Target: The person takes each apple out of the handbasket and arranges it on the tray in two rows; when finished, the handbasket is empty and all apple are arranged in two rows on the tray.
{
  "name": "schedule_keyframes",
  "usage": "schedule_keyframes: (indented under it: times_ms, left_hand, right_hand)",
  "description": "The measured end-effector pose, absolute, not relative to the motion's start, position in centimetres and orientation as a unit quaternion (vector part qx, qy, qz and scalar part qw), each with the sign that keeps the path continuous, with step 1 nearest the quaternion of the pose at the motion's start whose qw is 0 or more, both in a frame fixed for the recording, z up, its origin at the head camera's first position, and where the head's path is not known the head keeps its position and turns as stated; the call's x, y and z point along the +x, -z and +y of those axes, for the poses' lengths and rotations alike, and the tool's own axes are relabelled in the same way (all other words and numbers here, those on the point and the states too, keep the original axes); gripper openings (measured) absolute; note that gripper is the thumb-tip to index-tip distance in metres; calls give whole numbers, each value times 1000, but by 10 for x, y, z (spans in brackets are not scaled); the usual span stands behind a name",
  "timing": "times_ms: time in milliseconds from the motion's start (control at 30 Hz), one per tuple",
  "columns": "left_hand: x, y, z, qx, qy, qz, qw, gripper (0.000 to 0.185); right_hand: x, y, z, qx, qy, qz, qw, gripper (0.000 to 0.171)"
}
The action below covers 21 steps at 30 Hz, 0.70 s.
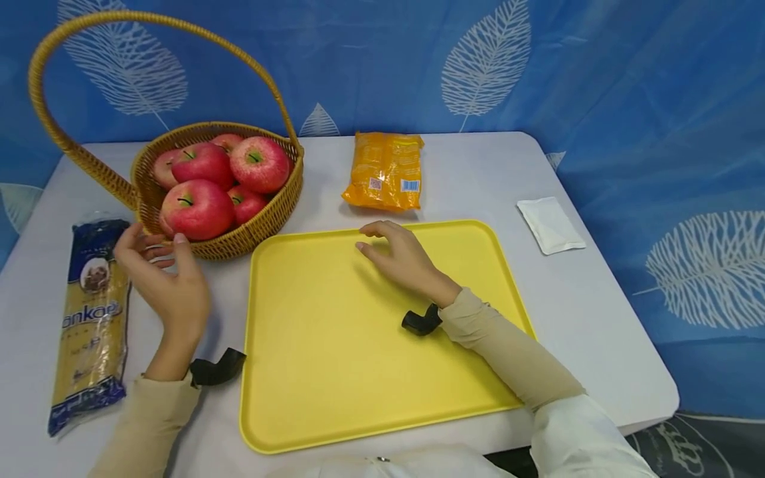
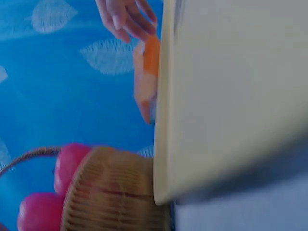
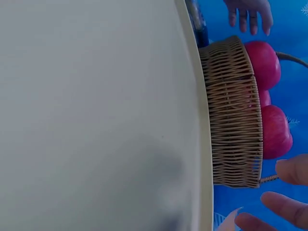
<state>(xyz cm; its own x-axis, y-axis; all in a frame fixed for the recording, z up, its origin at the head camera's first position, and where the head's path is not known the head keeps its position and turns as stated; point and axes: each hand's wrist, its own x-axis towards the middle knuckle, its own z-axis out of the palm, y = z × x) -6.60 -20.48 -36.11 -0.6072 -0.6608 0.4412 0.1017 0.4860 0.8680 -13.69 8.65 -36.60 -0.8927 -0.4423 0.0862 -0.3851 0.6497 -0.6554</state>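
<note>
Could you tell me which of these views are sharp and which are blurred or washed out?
Head view: sharp and evenly lit, soft shadows under the right hand on the yellow tray. Left wrist view: blurred throughout, the basket smeared and the tray's colour washed out. Right wrist view: basket weave crisp, tray pale and featureless.

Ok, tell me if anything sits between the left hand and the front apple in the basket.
Nothing visible does. The left hand is open beside the basket, fingertips close to its front wall, and the front apple lies just above the rim. Only that low woven rim separates them.
</note>
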Motion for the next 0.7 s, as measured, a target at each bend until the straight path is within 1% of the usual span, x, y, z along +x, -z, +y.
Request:
schedule_keyframes:
  times_ms: [167,300,400,467,600,700]
  left_hand:
    - [-71,366,-223,253,482,-746,383,45]
    - [-74,369,-233,271,492,-762,323,57]
    - [-75,372,-239,263,497,-783,265,64]
    - [-75,375,-242,251,496,-796,240,63]
    - [-76,378,-247,215,510,-806,210,58]
    - [-78,380,-249,187,528,-804,199,57]
  right_hand:
    - [-151,367,70,-234,369,898,54,39]
    - [-165,368,58,-221,409,883,70,44]
    - [-175,368,47,-213,438,870,78,46]
    - [-181,367,40,-219,455,859,83,46]
    - [-192,361,23,-252,474,840,80,49]
    - [-200,354,10,-273,461,842,67,58]
